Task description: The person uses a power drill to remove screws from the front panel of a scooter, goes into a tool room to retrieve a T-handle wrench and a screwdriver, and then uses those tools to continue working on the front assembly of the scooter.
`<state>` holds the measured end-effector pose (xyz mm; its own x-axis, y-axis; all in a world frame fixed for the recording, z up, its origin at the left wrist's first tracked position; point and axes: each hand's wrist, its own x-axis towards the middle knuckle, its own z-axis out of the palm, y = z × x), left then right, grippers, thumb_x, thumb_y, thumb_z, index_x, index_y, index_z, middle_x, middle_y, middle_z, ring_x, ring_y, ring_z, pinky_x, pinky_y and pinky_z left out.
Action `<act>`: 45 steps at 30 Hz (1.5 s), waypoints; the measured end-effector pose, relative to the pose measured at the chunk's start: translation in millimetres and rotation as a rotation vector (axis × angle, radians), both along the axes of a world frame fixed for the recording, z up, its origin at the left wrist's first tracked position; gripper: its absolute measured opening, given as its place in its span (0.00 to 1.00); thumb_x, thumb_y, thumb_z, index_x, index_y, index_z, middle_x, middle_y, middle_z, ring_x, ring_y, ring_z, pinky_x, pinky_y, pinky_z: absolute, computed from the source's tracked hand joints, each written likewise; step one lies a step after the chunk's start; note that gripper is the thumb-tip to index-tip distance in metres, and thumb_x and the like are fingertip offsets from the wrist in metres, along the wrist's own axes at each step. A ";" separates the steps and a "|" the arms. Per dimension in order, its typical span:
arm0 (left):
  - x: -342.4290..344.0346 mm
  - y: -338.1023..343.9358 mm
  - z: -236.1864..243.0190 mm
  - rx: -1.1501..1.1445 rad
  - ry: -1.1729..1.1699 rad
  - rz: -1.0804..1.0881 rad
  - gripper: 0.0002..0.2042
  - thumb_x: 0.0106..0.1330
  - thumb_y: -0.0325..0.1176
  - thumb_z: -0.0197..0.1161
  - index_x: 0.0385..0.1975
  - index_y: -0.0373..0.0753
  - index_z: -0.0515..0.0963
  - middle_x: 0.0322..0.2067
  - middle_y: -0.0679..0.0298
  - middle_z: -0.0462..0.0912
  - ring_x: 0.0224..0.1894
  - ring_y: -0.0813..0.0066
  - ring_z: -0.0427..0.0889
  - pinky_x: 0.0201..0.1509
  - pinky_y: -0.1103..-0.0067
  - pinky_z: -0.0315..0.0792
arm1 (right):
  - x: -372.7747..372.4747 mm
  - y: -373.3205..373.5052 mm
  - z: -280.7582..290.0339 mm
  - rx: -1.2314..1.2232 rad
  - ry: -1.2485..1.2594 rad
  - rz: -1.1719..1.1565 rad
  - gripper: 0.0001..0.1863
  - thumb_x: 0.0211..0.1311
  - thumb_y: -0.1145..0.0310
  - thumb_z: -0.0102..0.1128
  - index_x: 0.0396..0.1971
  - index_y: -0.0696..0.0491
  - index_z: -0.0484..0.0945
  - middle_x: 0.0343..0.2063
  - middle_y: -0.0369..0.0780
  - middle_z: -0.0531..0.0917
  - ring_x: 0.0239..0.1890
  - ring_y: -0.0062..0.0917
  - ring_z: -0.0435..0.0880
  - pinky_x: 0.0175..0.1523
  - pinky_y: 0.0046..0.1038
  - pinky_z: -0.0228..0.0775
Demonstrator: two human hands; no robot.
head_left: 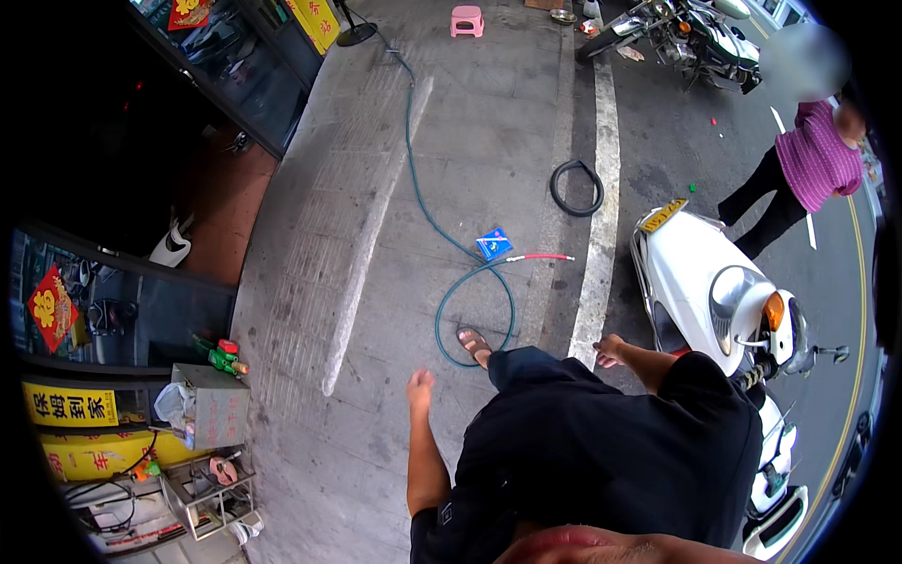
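Observation:
My left hand (420,387) hangs over the grey pavement (385,188) with loosely bent fingers and nothing in it. My right hand (609,352) hangs open, fingers slightly curled, near the white scooter (695,291). In front of me a green hose (442,229) lies looped round my sandaled foot (472,340), ending in a red section (545,257). Beside it lie a blue flat packet (493,242) and, farther right, a black rubber tube ring (577,206).
A person in a purple top (813,155) stands beyond the scooter. A motorcycle (700,47) and pink stool (467,21) are farther ahead. Along the left are glass doors (240,70), a grey box (216,409) and a metal rack (197,508). A road (836,254) runs right.

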<state>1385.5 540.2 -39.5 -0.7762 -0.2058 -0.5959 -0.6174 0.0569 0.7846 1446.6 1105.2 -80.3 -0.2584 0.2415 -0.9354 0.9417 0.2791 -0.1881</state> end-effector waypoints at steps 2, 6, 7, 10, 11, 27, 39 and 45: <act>73.3 -113.7 -17.1 -0.304 -0.440 -0.085 0.12 0.71 0.37 0.60 0.49 0.40 0.79 0.28 0.61 0.82 0.28 0.71 0.83 0.29 0.72 0.76 | -113.9 -36.9 -9.7 -0.046 0.068 0.015 0.14 0.73 0.58 0.59 0.36 0.55 0.81 0.27 0.43 0.86 0.23 0.33 0.86 0.23 0.39 0.78; 189.8 -254.7 24.9 0.166 -0.598 0.815 0.19 0.74 0.52 0.53 0.51 0.44 0.77 0.37 0.59 0.84 0.37 0.58 0.83 0.40 0.59 0.74 | -328.8 -149.5 27.7 -0.140 0.383 0.017 0.13 0.71 0.58 0.60 0.39 0.54 0.78 0.25 0.40 0.84 0.20 0.26 0.82 0.26 0.33 0.81; 214.2 -267.4 42.4 0.147 -0.595 0.935 0.23 0.76 0.54 0.51 0.54 0.42 0.77 0.43 0.62 0.85 0.44 0.59 0.84 0.49 0.61 0.74 | -374.1 -179.1 44.9 -0.184 0.457 0.052 0.10 0.71 0.60 0.59 0.40 0.51 0.78 0.27 0.37 0.84 0.26 0.22 0.84 0.30 0.30 0.79; 214.5 -283.1 61.1 0.040 -0.567 1.185 0.26 0.76 0.53 0.50 0.60 0.37 0.73 0.54 0.56 0.84 0.55 0.56 0.82 0.54 0.58 0.73 | -496.1 -281.7 84.5 -0.254 0.546 0.131 0.11 0.74 0.57 0.55 0.42 0.49 0.79 0.31 0.36 0.85 0.30 0.22 0.85 0.35 0.29 0.81; 197.7 -278.3 54.4 0.066 -0.545 1.250 0.26 0.76 0.53 0.50 0.62 0.39 0.72 0.57 0.55 0.82 0.57 0.55 0.81 0.57 0.58 0.72 | -529.7 -315.4 88.8 -0.288 0.566 0.176 0.12 0.74 0.58 0.55 0.42 0.50 0.80 0.31 0.36 0.85 0.30 0.22 0.85 0.35 0.29 0.81; -630.3 -632.5 63.3 -0.051 0.029 0.422 0.17 0.70 0.44 0.64 0.53 0.40 0.81 0.37 0.62 0.88 0.33 0.75 0.87 0.32 0.79 0.78 | -854.8 -618.7 14.1 -0.244 0.248 0.379 0.10 0.71 0.66 0.53 0.45 0.51 0.80 0.28 0.41 0.85 0.24 0.29 0.84 0.24 0.32 0.77; -890.0 -762.3 -30.9 0.039 -0.083 0.478 0.12 0.71 0.48 0.61 0.38 0.46 0.83 0.25 0.70 0.83 0.23 0.78 0.79 0.24 0.77 0.72 | -1223.1 -854.6 -45.6 0.043 0.111 1.394 0.11 0.61 0.65 0.61 0.36 0.54 0.87 0.29 0.42 0.89 0.29 0.31 0.90 0.31 0.39 0.84; -834.9 -764.6 -71.2 -0.668 -0.003 -0.374 0.14 0.69 0.44 0.61 0.35 0.38 0.80 0.28 0.53 0.83 0.31 0.65 0.84 0.36 0.63 0.77 | -1470.5 -1005.3 -3.3 -0.179 0.271 1.004 0.08 0.66 0.65 0.57 0.35 0.51 0.84 0.25 0.38 0.87 0.20 0.27 0.85 0.21 0.30 0.76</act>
